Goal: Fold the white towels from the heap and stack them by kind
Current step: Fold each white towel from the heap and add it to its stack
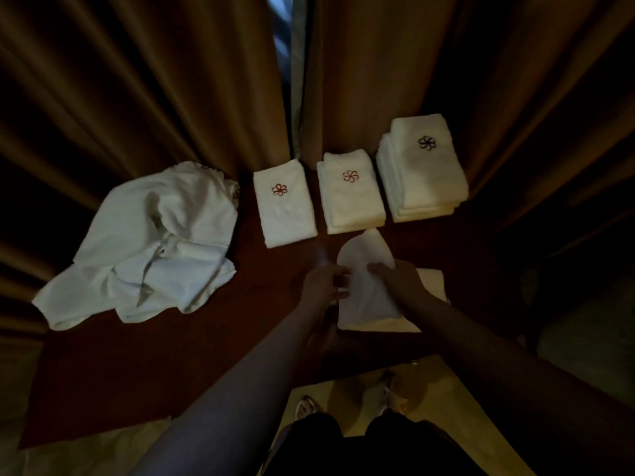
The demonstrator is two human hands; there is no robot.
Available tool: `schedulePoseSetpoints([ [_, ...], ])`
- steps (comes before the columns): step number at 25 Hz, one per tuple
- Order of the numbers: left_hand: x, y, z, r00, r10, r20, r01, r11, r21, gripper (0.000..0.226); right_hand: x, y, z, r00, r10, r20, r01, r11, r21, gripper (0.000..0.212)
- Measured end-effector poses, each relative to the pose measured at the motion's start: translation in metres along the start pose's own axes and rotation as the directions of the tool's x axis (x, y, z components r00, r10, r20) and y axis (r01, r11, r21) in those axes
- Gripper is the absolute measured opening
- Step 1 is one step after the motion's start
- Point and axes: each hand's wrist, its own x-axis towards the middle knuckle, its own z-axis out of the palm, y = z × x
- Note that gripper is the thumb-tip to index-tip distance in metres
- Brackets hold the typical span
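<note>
While both hands work at the near right part of the table (206,355), a small white towel (364,290) lies there half folded, one flap raised and curling toward the stacks. The left hand (323,283) pinches the left edge of this flap, and the right hand (398,280) holds the cloth from the right side with curled fingers; I judge that they hold the flap up so it can be laid over evenly. Under it, more white cloth shows (whether it is the same towel or another one, I cannot tell).

Behind, along the brown curtain (137,97), three folded piles stand in a row, near one another but not touching. The left pile (285,207) is low and carries a red flower mark, the middle pile (350,197) is a little higher with a red mark too, and the right pile (422,170) is the highest and has a dark mark. This sorting probably follows the kind of towel, with the marks kept on top so each kind is easy to read.

The heap (144,249) of unfolded towels lies well apart at the left, within reach of the left arm. Much cloth remains there, so the task seems about half done.
</note>
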Motion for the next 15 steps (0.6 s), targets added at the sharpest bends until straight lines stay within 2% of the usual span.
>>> schedulePoseSetpoints([
  [2, 0.013, -0.015, 0.010, 0.994, -0.006, -0.106, 0.014, 0.997, 0.079, 0.016, 0.006, 0.010, -0.024, 1.000, 0.016, -0.002, -0.016, 0.999, 0.029, 0.047],
  [4, 0.022, -0.030, 0.018, 0.990, 0.012, -0.144, 0.013, 0.985, 0.170, 0.017, 0.013, 0.020, -0.046, 0.999, 0.037, 0.015, -0.038, 0.997, 0.063, 0.048],
  [7, 0.038, -0.049, 0.030, 0.980, -0.126, -0.154, 0.149, 0.978, 0.147, 0.028, 0.029, 0.037, -0.080, 0.993, 0.113, 0.031, -0.116, 0.986, 0.123, 0.050],
  [8, 0.046, -0.056, 0.034, 0.979, -0.122, -0.163, 0.157, 0.963, 0.221, 0.030, 0.034, 0.044, -0.090, 0.990, 0.136, 0.030, -0.139, 0.980, 0.141, 0.051],
  [11, 0.060, -0.071, 0.055, 0.985, 0.017, -0.173, 0.074, 0.857, 0.509, 0.038, 0.055, 0.074, -0.118, 0.982, 0.186, 0.036, -0.189, 0.967, 0.171, 0.058],
  [13, 0.066, -0.076, 0.066, 0.980, 0.066, -0.190, 0.057, 0.813, 0.579, 0.049, 0.066, 0.092, -0.130, 0.974, 0.220, 0.046, -0.225, 0.962, 0.158, 0.060],
  [15, 0.075, -0.078, 0.074, 0.977, 0.051, -0.206, 0.079, 0.814, 0.575, 0.060, 0.080, 0.107, -0.139, 0.970, 0.242, 0.030, -0.244, 0.963, 0.113, 0.059],
])
